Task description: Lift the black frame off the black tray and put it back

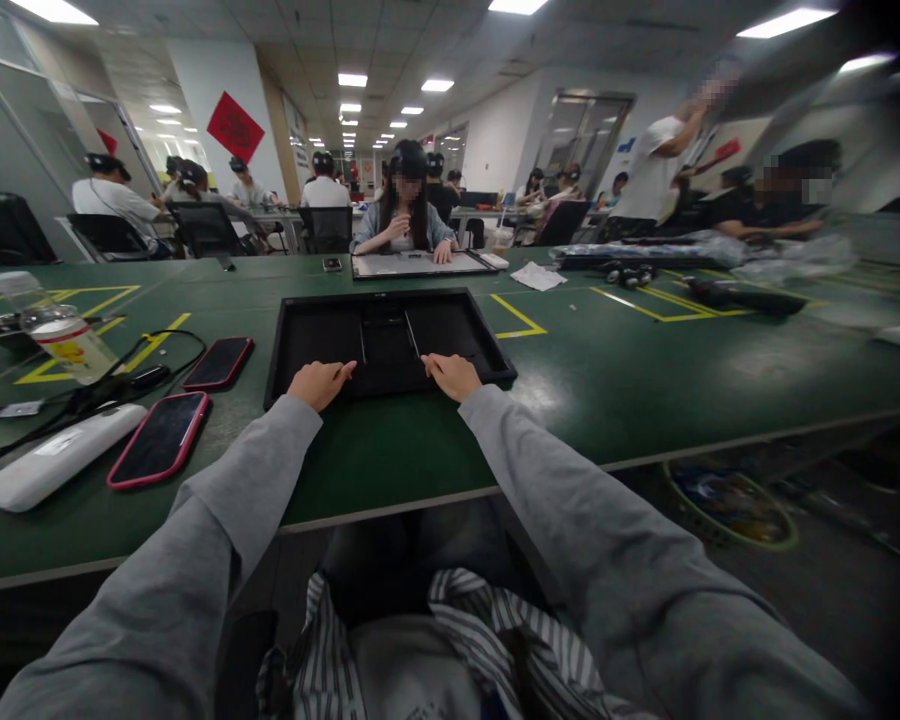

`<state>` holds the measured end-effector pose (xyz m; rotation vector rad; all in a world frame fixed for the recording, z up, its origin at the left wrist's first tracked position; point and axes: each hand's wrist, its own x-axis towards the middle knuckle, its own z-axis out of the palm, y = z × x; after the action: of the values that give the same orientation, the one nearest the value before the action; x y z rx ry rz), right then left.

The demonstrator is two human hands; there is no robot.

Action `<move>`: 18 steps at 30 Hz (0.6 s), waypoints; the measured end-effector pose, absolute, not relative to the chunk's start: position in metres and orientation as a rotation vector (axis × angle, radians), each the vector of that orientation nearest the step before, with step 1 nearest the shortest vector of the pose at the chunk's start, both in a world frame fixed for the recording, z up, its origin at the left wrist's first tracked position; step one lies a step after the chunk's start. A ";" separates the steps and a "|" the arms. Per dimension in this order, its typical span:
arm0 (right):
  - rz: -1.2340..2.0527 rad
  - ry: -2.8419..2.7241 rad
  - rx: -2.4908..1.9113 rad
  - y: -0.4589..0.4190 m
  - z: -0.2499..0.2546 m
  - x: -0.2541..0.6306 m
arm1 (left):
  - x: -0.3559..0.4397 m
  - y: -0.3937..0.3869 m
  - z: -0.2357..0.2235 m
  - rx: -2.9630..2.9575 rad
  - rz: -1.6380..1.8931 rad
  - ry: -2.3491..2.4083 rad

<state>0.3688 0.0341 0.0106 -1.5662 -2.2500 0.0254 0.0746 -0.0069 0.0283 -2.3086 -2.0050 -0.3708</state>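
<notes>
A black, shallow, tray-like housing (pixel 311 335) with a raised rim lies on the green table in front of me. Two thin light strips run front to back inside it, on either side of a recessed middle section. My left hand (pixel 321 384) is closed at the near rim, left of centre, its thumb pointing inward. On the other side of the middle, my right hand (pixel 451 375) grips the same near rim, its fingertips close to the lower end of the right strip (pixel 412 335). The undersides of both hands are hidden.
Left of the housing lie two phones (pixel 159 440), a white elongated device (pixel 56 458), black cables and a clear bottle (pixel 67 335). Across the table (pixel 570 400) a person sits at a flat panel (pixel 420 264). Plastic-wrapped parts and dark tools lie at the right. A basket (pixel 727 505) stands below.
</notes>
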 end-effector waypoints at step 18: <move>0.169 -1.558 -1.809 0.073 -0.014 0.470 | -0.020 -0.011 0.015 -1.702 -0.535 -2.416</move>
<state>0.4702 0.0729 -0.0144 -1.8091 -1.5577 0.1693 -0.0198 -0.0105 0.0155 -1.7025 -2.4163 -0.5352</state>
